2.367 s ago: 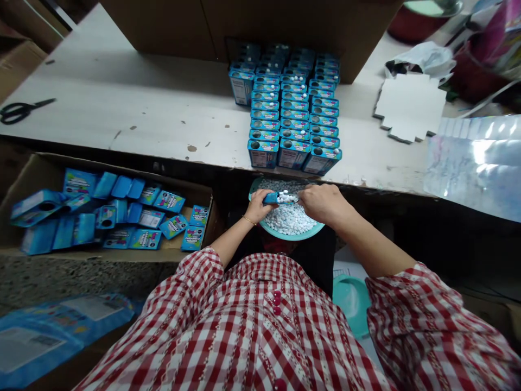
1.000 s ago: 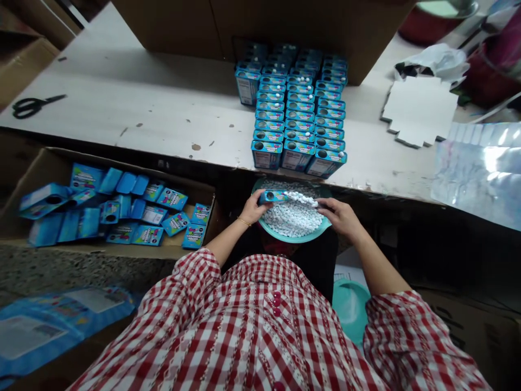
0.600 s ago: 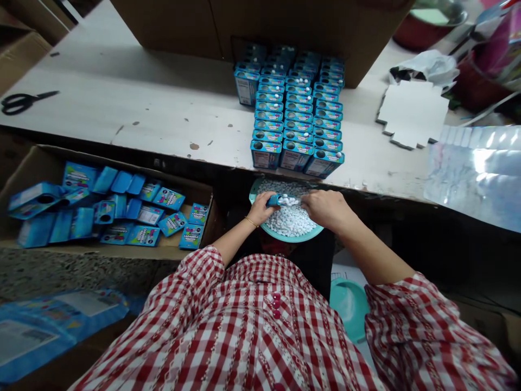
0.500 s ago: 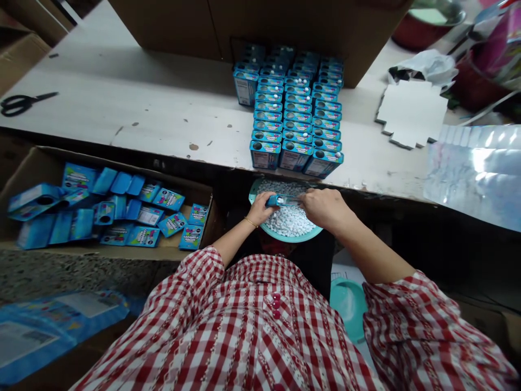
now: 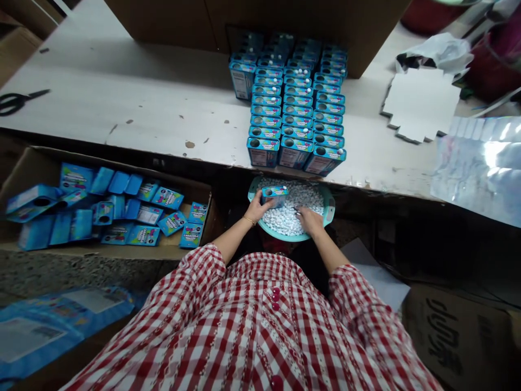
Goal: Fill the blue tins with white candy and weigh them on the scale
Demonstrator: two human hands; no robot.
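Observation:
A blue candy box [image 5: 273,194] stands in the grip of my left hand [image 5: 257,209], over the left side of a turquoise basin [image 5: 330,210]. Small white candies [image 5: 285,220] fill much of that basin. Low among them, at the basin's right side, is my right hand [image 5: 311,221], its fingers closed round the handle end of a scoop. The clear scoop itself is mostly hidden by the candies and my fingers. Rows of upright blue candy boxes [image 5: 297,152] with round holes in their tops stand on the white table [image 5: 163,119] just beyond; a few have white candies lying on top.
To my left a cardboard box [image 5: 209,217] holds several loose blue candy boxes. Black scissors [image 5: 20,100] lie at the table's left end. White cut-out card [image 5: 423,103] and shiny plastic sheets [image 5: 480,168] are on the right. A large carton [image 5: 260,13] rises behind the rows.
My right hand has moved down and back from the candy box into the candies, taking the clear scoop from the box's mouth. The left hand has turned the candy box more upright.

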